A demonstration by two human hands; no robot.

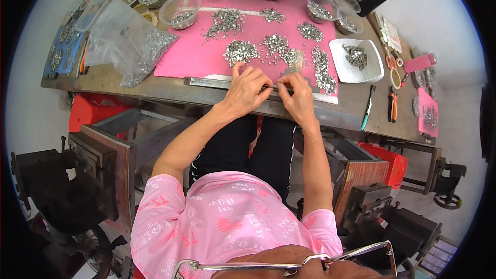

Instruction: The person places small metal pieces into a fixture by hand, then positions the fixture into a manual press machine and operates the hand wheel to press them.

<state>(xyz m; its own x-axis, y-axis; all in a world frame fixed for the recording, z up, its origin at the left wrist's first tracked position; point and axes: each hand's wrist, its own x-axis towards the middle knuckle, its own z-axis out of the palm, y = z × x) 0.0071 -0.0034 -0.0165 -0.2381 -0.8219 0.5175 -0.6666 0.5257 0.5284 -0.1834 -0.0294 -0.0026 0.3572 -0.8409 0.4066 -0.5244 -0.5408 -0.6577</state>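
Observation:
My left hand (245, 91) and my right hand (297, 98) meet at the near edge of the table, above a long metal strip (209, 82). Both have their fingers pinched together, a small gap apart. Something thin and dark shows between the fingertips, too small to name. Just beyond my left hand lies a heap of small shiny metal pieces (241, 51) on a pink mat (178, 62). A ridged, brass-coloured flat piece (296, 62) stands out behind my right hand, next to another pile of metal pieces (324, 70).
A white square dish (373, 62) stands to the right, beside a toothbrush (369, 107) and orange-handled pliers (392, 104). On the left sits a clear bag of metal bits (129, 41). Plastic tubs (180, 11) line the back. Dark machines (77, 175) flank my seat.

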